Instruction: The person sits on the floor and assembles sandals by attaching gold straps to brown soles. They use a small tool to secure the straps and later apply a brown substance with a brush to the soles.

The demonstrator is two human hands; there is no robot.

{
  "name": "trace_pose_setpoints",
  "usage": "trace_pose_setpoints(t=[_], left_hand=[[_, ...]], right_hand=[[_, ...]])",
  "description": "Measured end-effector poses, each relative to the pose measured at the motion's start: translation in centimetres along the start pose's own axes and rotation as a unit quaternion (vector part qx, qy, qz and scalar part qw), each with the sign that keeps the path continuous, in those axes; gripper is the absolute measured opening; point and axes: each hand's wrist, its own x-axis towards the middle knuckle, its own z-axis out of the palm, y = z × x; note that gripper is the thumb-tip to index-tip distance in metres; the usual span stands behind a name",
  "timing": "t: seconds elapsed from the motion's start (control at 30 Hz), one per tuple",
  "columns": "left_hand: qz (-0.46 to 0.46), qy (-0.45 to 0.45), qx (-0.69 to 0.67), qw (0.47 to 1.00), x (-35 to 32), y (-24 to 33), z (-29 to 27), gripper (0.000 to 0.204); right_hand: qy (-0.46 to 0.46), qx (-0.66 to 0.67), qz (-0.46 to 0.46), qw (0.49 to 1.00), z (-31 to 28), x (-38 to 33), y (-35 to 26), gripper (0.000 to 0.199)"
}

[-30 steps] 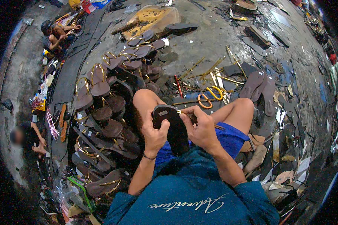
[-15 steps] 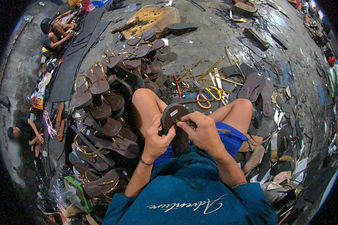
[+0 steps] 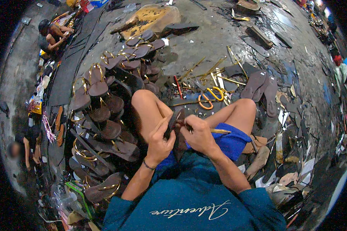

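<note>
Concrete floor (image 3: 204,50) everywhere, littered with scraps; left hand (image 3: 160,139) and right hand (image 3: 198,133) both clamped on dark brown rubber sandal sole (image 3: 176,122), mid-frame.

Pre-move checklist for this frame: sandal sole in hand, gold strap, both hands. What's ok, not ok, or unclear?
1. Left hand grips the dark sandal sole: ok.
2. Right hand pinches the gold strap at the sole: ok.
3. Sole held on edge over the lap, off the floor: ok.
4. Strap end seated in the sole: cannot tell, fingers hide it.
5. Orange-handled scissors on the floor ahead of the knees: ok.
</note>
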Motion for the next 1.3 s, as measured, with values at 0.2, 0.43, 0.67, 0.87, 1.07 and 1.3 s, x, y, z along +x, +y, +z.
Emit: trace_pose_setpoints(t=[0.2,0.43,0.67,0.87,1.07,1.3], left_hand=[[-0.078,-0.026,-0.016,0.996,-0.5,-0.1,-0.1,0.035],[-0.058,-0.016,-0.042,0.997,-0.3,0.8,-0.6,0.039],[-0.039,-0.049,-0.07,0.996,-0.5,0.3,-0.3,0.037],[-0.059,-0.051,-0.098,0.992,-0.4,-0.1,0.0,0.038],[-0.122,0.0,-0.171,0.978,-1.2,2.5,1.2,0.033],[-0.027,-0.043,-0.172,0.984,-3.1,3.7,3.5,0.031]], right_hand=[[-0.065,0.007,-0.007,0.998,-1.1,-0.7,-0.1,0.014],[-0.089,-0.042,-0.003,0.995,-0.9,-1.0,0.1,0.01],[-0.127,-0.071,-0.051,0.988,-1.9,-0.8,1.1,0.008],[-0.227,-0.093,-0.001,0.97,-4.0,0.2,0.6,0.015],[-0.258,-0.117,0.028,0.959,-6.6,0.2,-0.7,0.018],[-0.217,-0.094,0.033,0.971,-10.4,-3.6,-0.6,0.022]])
